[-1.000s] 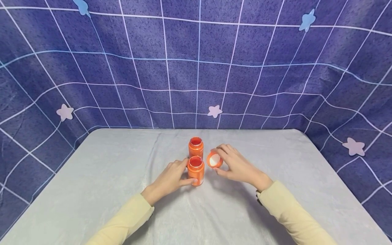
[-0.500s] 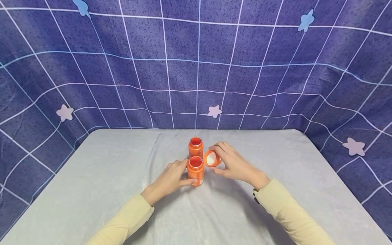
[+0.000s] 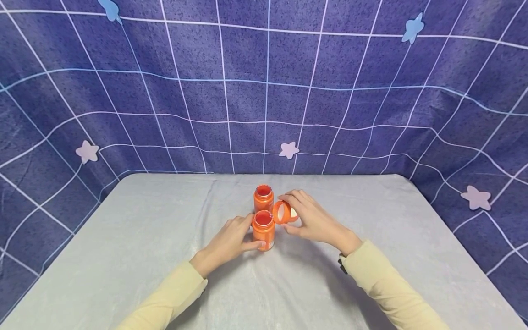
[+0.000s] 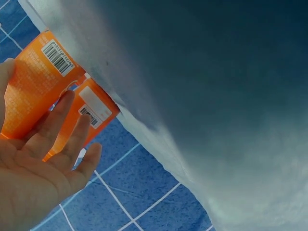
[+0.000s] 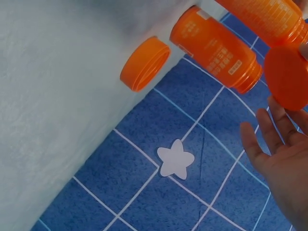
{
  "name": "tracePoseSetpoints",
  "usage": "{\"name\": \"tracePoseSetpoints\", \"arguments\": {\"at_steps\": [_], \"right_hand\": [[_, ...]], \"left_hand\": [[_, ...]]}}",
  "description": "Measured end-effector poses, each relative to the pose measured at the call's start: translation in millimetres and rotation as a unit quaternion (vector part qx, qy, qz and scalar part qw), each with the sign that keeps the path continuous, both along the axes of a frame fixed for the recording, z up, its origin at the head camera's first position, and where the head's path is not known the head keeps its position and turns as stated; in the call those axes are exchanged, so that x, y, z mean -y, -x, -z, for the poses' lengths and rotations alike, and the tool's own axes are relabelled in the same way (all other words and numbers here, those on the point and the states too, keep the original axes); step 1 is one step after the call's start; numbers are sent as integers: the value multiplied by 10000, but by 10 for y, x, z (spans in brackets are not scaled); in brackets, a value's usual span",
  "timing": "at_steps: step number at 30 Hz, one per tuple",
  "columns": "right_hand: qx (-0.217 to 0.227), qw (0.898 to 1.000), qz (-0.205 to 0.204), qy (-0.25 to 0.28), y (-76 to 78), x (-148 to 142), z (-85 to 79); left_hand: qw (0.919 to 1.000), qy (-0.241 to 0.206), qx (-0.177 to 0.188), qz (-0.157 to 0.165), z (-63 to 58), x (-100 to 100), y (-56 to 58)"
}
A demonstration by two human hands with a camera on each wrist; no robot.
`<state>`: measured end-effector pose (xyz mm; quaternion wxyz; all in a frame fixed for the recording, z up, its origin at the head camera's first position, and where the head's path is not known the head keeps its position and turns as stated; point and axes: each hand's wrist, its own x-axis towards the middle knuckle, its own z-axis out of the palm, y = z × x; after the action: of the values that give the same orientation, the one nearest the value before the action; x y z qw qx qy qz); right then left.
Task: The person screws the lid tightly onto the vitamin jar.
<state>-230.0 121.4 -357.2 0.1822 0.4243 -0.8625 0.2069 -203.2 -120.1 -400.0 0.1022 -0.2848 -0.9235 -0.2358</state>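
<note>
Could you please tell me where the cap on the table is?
In the head view, the loose cap lies right of the rear bottle, partly hidden behind the held cap.

Two orange, wide-mouthed bottles stand upright and uncapped: the near bottle (image 3: 264,233), printed and barcoded, and the far bottle (image 3: 263,203) just behind. Right of the near bottle's mouth, a raised orange lid (image 3: 282,212) tilts on edge; beyond it a second lid (image 5: 139,66) lies open side up.
</note>
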Motion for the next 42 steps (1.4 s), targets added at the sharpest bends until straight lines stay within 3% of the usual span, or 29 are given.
{"name": "tracePoseSetpoints", "arguments": {"at_steps": [28, 42], "right_hand": [[660, 9954, -589, 358, -7, 103, -54], [299, 9956, -883, 127, 9, 204, -84]], "left_hand": [[9998, 132, 27, -111, 6, -14, 3], [9998, 133, -100, -66, 0, -12, 7]]}}
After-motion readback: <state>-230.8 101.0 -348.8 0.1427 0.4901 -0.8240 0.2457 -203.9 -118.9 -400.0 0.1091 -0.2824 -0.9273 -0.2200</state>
